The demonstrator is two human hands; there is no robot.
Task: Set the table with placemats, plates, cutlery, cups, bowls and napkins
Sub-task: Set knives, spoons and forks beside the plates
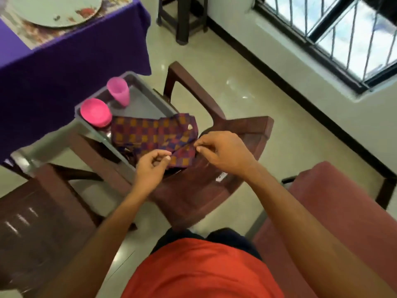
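Note:
A checked purple-and-orange napkin (150, 133) lies across the near end of a grey tray (141, 102) that rests on a brown plastic chair (214, 168). My left hand (150, 168) pinches the napkin's near edge. My right hand (223, 153) pinches the same edge a little to the right. A pink cup (118, 90) stands upright in the tray, and a pink bowl (95, 112) sits upside down beside it. At the top left, a white plate (55, 9) rests on a patterned placemat (32, 35) on the table with a purple cloth (53, 67).
A second dark chair (38, 222) stands at the lower left and a pink cushioned seat (335, 222) at the right. A dark stool (182, 16) stands by the wall at the top. A barred window (343, 29) fills the upper right.

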